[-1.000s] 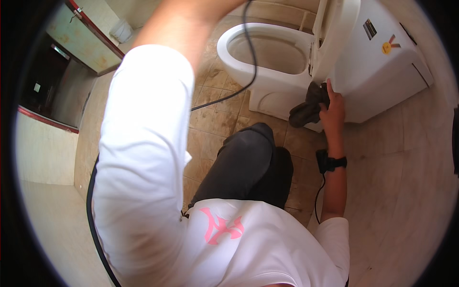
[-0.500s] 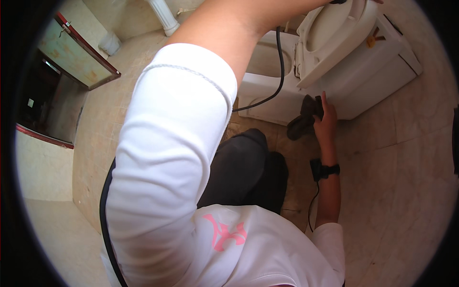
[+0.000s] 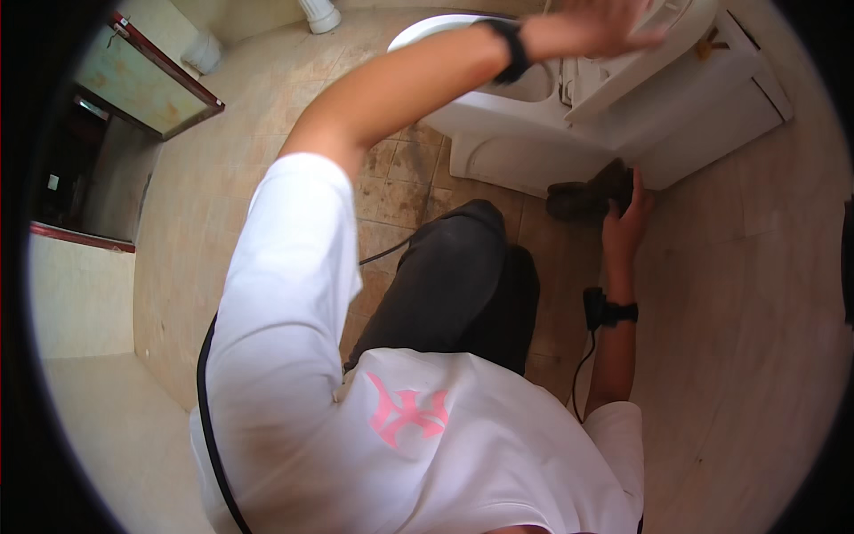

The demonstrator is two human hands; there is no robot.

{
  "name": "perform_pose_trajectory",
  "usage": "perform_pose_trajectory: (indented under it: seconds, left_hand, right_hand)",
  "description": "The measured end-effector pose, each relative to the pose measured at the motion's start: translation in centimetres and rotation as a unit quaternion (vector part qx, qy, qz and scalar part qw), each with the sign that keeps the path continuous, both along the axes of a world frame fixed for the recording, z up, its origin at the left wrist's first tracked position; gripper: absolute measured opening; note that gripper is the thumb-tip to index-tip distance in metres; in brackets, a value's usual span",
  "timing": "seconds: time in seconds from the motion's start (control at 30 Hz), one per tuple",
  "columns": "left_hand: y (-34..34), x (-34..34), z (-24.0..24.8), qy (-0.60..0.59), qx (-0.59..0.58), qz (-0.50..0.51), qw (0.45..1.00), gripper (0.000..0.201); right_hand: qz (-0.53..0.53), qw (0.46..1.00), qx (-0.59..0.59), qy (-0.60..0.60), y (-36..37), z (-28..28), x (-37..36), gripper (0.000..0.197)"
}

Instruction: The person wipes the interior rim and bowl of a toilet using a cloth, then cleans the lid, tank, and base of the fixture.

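Note:
My left hand [image 3: 600, 28] is raised over the white toilet [image 3: 516, 160], blurred by motion. Its fingers are stretched apart with nothing in them, in front of the lifted toilet seat and lid [image 3: 654, 71]. Low beside the toilet base, my right hand [image 3: 628, 224] has its fingers curled round one end of a dark brown, lumpy, shoe-like object [image 3: 574, 201]. That object is close against the toilet's side, and its exact kind is unclear. Black straps are on both wrists.
Dark-clad knees [image 3: 454, 267] are bent over the stained tile floor [image 3: 391, 191]. A thin black cable [image 3: 387, 254] runs beside them. At the far left stand an open door [image 3: 147, 80] and a white bin [image 3: 205, 53]. A white pedestal [image 3: 320, 15] is at the top.
My left hand has come away from the raised lid and moved left, over the toilet. The right hand and the dark object have shifted slightly right; the object now lies more level.

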State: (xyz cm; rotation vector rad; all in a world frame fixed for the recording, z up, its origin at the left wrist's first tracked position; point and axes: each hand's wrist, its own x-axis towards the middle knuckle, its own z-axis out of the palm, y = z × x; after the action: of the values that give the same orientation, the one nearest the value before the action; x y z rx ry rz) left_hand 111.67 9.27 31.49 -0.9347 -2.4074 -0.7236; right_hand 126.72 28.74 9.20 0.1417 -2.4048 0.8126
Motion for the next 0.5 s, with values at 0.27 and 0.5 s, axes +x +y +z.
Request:
perform_pose_trajectory:
  seconds: [0.27, 0.5]
  left_hand:
    - [-10.4, 10.4, -23.2, -0.164, -0.335, -0.116, 0.921, 0.044]
    - [-11.7, 13.0, -23.5, -0.252, -0.048, -0.084, 0.963, 0.074]
  right_hand:
    - [0.056, 0.994, -0.079, -0.057, -4.1, 1.3, 2.6, 0.059]
    - [0.087, 0.978, -0.192, 0.007, -12.0, 2.7, 5.3, 0.049]
